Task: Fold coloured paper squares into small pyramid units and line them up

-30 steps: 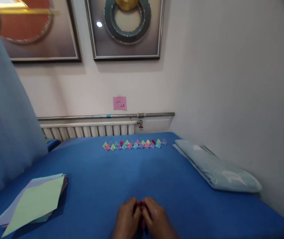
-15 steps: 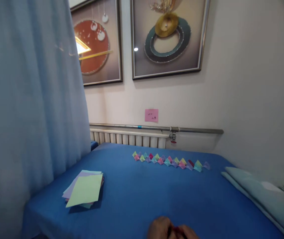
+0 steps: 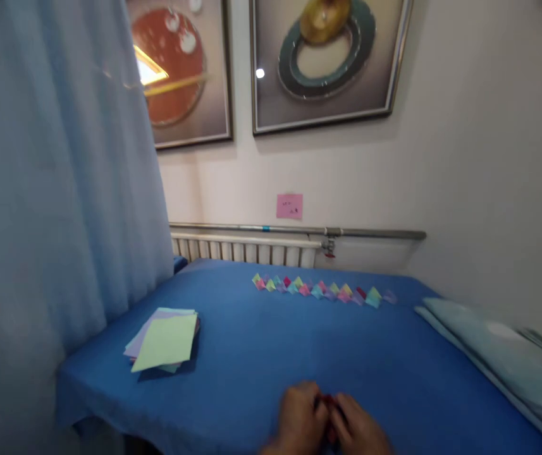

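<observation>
Close together at the bottom of the view are my left hand [image 3: 298, 414] and my right hand [image 3: 362, 426]. Both have their fingers closed on a small piece of dark red paper [image 3: 330, 404], mostly covered by the fingers and blurred, so its folds cannot be made out. Farther back on the blue-covered bed lies a zigzag chain of folded paper pieces [image 3: 317, 291] in pink, green, yellow, blue and purple. To the left sits a loose stack of coloured paper sheets [image 3: 169, 341], a pale green one on top.
A blue cloth [image 3: 233, 392] covers the bed. On the right edge lies a folded pale green fabric [image 3: 493, 354]. A light blue curtain [image 3: 57, 177] hangs at the left. Behind are a radiator [image 3: 252, 253], a pipe [image 3: 375, 234] and a pink note [image 3: 289, 206] on the wall.
The view has tilted downward, so the bed, chain and wall sit higher in the frame. More of both hands and the red paper now shows.
</observation>
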`<action>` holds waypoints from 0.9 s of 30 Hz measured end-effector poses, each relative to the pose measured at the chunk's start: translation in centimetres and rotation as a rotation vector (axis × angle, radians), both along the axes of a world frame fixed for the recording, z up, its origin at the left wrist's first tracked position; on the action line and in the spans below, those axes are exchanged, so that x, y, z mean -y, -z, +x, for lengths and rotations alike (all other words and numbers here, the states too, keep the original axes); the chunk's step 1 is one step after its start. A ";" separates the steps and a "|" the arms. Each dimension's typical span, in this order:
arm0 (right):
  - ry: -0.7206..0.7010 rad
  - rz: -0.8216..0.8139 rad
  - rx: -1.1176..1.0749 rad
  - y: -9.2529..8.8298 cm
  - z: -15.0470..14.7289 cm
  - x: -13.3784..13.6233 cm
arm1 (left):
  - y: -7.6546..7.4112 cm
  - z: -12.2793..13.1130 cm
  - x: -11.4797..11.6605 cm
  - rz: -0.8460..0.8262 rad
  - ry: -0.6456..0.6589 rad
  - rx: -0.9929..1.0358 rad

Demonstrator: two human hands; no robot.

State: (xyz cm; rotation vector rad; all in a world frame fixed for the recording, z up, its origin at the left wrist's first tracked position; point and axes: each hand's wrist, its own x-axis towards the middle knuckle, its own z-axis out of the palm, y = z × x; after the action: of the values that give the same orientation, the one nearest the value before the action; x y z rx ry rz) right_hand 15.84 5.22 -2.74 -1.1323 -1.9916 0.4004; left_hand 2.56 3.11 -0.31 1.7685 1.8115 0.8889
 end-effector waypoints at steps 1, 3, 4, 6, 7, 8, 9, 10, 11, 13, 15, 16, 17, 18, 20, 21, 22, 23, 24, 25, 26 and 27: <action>0.028 -0.002 0.026 -0.4 -0.1 0.4 | -0.2 -0.3 0.1 -0.011 0.018 0.021; 0.057 -0.021 0.063 -1.1 -0.3 1.0 | -0.2 -1.0 -0.1 -0.043 0.065 0.070; 0.054 -0.047 0.080 -1.4 -0.5 1.1 | 0.0 -1.3 -0.4 -0.057 0.093 0.101; 0.054 -0.111 0.110 -1.8 -0.7 1.1 | 0.6 -2.0 -1.0 -0.085 0.136 0.164; 0.056 -0.133 0.119 -2.0 -0.7 1.1 | 0.9 -2.3 -1.2 -0.094 0.149 0.191; 0.058 -0.152 0.131 -2.2 -0.7 1.0 | 1.2 -2.7 -1.3 -0.098 0.151 0.216; 0.057 -0.181 0.141 -2.3 -0.6 1.0 | 1.4 -3.1 -1.2 -0.095 0.146 0.239; 0.068 -0.216 0.147 -2.4 -0.5 1.1 | 1.5 -3.4 -1.1 -0.086 0.129 0.258; 0.075 -0.256 0.134 -2.4 -0.3 1.2 | 1.6 -3.7 -0.8 -0.070 0.099 0.271; 0.093 -0.314 0.058 -2.5 0.2 1.5 | 1.7 -4.4 -0.1 -0.020 0.032 0.285; 0.105 -0.336 -0.042 -2.4 0.8 2.0 | 1.7 -4.8 0.7 0.029 -0.010 0.286; 0.109 -0.332 -0.082 -2.3 1.1 2.3 | 1.7 -4.9 1.1 0.048 -0.019 0.285; 0.110 -0.320 -0.107 -2.3 1.4 2.6 | 1.6 -5.0 1.6 0.064 -0.020 0.278; 0.102 -0.302 -0.114 -2.3 1.5 2.9 | 1.5 -5.0 1.9 0.082 -0.013 0.260; 0.060 -0.266 -0.079 -2.3 1.6 3.5 | 1.3 -4.9 2.6 0.128 0.035 0.204; 0.030 -0.252 -0.050 -2.3 1.6 3.7 | 1.1 -4.8 2.8 0.152 0.077 0.169; 0.002 -0.246 -0.021 -2.4 1.5 3.8 | 0.9 -4.7 2.9 0.167 0.127 0.131; -0.021 -0.246 0.004 -2.5 1.4 3.9 | 0.8 -4.6 2.9 0.167 0.176 0.092; -0.035 -0.250 0.024 -2.5 1.3 3.9 | 0.6 -4.5 2.9 0.147 0.219 0.056; -0.046 -0.255 0.041 -2.6 1.1 3.9 | 0.4 -4.4 2.7 0.114 0.252 0.020; -0.058 -0.259 0.058 -2.7 1.0 3.7 | 0.2 -4.4 2.6 0.076 0.275 -0.013; -0.072 -0.262 0.077 -2.8 0.9 3.6 | 0.1 -4.4 2.4 0.039 0.289 -0.040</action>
State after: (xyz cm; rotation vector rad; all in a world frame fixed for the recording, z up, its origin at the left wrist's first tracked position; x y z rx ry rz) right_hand 16.77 1.64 0.02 -1.2548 -2.0954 0.6806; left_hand -1.79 0.73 -0.36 2.0203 1.5180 0.7813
